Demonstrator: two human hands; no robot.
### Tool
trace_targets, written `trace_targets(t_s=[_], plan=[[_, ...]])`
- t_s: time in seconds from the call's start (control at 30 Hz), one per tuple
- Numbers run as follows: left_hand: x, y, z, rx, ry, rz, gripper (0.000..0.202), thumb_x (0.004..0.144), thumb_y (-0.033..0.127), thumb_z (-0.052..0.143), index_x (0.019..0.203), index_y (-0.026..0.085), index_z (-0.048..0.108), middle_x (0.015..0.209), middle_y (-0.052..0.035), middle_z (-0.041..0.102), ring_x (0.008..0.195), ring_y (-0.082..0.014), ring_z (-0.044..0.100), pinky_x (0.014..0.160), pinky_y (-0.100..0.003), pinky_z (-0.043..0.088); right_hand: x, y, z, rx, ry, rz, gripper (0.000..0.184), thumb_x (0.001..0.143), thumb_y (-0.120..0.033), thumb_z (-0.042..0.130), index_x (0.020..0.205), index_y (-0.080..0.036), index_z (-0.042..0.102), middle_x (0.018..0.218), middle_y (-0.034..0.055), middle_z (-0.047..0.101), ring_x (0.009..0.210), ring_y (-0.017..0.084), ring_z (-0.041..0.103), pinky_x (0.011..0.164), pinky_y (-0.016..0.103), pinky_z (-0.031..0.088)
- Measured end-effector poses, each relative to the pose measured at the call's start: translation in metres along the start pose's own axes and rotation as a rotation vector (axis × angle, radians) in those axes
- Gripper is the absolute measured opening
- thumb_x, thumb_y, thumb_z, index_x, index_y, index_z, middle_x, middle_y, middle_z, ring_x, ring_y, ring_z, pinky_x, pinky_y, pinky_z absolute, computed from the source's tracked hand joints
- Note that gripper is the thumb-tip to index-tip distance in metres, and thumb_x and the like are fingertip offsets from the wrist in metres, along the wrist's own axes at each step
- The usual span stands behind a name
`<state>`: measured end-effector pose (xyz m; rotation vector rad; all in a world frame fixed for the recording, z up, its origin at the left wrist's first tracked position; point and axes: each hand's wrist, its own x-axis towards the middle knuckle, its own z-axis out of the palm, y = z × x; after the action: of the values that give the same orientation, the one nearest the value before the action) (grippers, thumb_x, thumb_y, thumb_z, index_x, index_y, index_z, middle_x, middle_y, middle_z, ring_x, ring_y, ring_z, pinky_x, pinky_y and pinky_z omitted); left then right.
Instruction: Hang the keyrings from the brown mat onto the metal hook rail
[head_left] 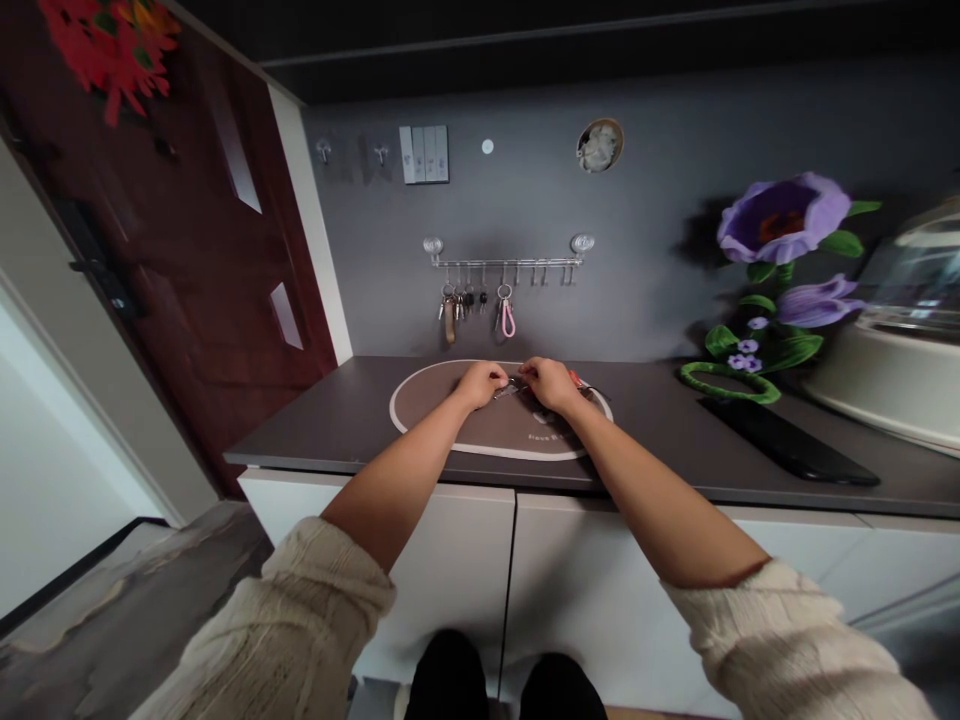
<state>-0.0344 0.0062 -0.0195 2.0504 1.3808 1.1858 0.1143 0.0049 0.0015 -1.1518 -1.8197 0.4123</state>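
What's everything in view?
Door: one, maroon, left
Decoration: one, red, door
Wall hooks: two, clear, left
Switch panel: one, grey, wall
Hole: one, tan rim, wall
Hook rail: one, clear, wall
Keys: several, mixed, rail
Counter: one, grey, centre
Mat: one, brown, counter
Small items: uncounted, silvery, centre
Flower ornament: one, purple, right
Slab: one, black, right
Domed container: one, white, right
Cabinet doors: several, white, below
Hands: two, bare, over mat
Sleeves: two, cream, bottom
Legs or feet: two, black, bottom

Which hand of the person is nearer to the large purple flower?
Right. The right hand is over the mat, to the left of the large purple flower; the left hand, also over the mat, is farther left.
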Motion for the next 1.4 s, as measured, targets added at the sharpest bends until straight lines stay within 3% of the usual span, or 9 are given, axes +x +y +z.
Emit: trace_targets(t_s=[0.23, 0.37, 0.7, 0.93, 1.4], plan=[[0.000, -0.001, -0.001, -0.014, 0.062, 0.008, 0.010, 0.068, 0.015, 0.051, 0.067, 0.012, 0.060, 0.064, -0.0006, 0.058, 0.062, -0.0103, 0.049, 0.066, -0.023, 0.038, -0.001, 0.000, -0.001, -0.134, -0.031, -0.064, 0.017, 0.062, -0.003, 0.058, 0.062, -0.019, 0.063, 0.070, 0.0037, 0.065, 0.070, 0.015, 0.058, 0.071, 0.023, 0.038], [0.000, 0.001, -0.002, -0.040, 0.102, -0.025, 0.011, 0.069, 0.015, 0.049, 0.068, 0.012, 0.060, 0.063, -0.0007, 0.057, 0.061, -0.0101, 0.048, 0.064, -0.023, 0.038, -0.001, -0.002, -0.002, -0.085, -0.020, -0.045, 0.018, 0.060, -0.002, 0.059, 0.060, -0.020, 0.063, 0.066, 0.0023, 0.064, 0.068, 0.014, 0.057, 0.071, 0.023, 0.037], [-0.002, 0.014, -0.006, -0.368, 0.163, -0.201, 0.011, 0.073, 0.017, 0.049, 0.076, 0.012, 0.058, 0.067, -0.0018, 0.060, 0.059, -0.0080, 0.050, 0.061, -0.022, 0.039, -0.001, -0.002, -0.002, -0.056, -0.010, -0.056, 0.009, 0.063, -0.011, 0.060, 0.065, -0.020, 0.064, 0.067, 0.0017, 0.063, 0.065, 0.014, 0.054, 0.071, 0.023, 0.037], [0.002, 0.009, -0.005, -0.546, 0.167, -0.215, 0.016, 0.071, 0.023, 0.053, 0.081, 0.013, 0.058, 0.075, -0.0045, 0.062, 0.060, -0.0085, 0.052, 0.052, -0.019, 0.034, -0.002, -0.010, -0.004, -0.040, -0.018, -0.127, 0.010, 0.069, -0.018, 0.055, 0.073, -0.019, 0.064, 0.071, 0.0013, 0.064, 0.064, 0.011, 0.053, 0.068, 0.022, 0.037], [0.003, 0.010, -0.003, -0.742, 0.169, -0.200, 0.024, 0.059, 0.031, 0.065, 0.076, 0.015, 0.062, 0.072, -0.0031, 0.060, 0.061, -0.0081, 0.051, 0.051, -0.019, 0.031, 0.003, -0.005, 0.002, 0.299, -0.021, -0.045, 0.022, 0.064, -0.034, 0.056, 0.073, -0.014, 0.060, 0.071, 0.0026, 0.061, 0.063, 0.011, 0.052, 0.065, 0.023, 0.039]])
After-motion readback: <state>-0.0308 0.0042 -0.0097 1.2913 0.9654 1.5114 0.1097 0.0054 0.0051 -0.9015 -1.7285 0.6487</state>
